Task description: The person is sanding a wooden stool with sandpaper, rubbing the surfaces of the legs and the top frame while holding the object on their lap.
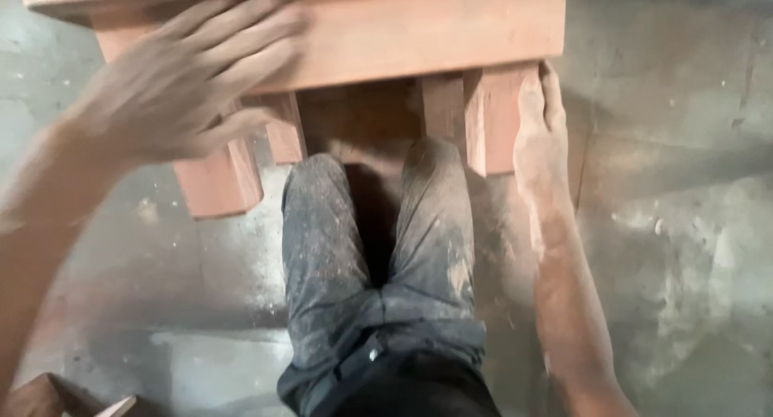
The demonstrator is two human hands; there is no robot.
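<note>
Our left hand lies flat and wide on the wooden stool, upper left; our right hand grips its leg. We think the stool could tip onto our knees if we push unevenly.

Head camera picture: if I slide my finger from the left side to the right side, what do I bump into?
Left hand lying flat on the wooden stool → stool's left leg → dusty grey trousers → stool's right leg → right hand against that leg → bare concrete floor.

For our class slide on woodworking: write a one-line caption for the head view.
Left hand flat on a reddish wooden stool, right hand gripping its leg, dusty trousers between.
</note>
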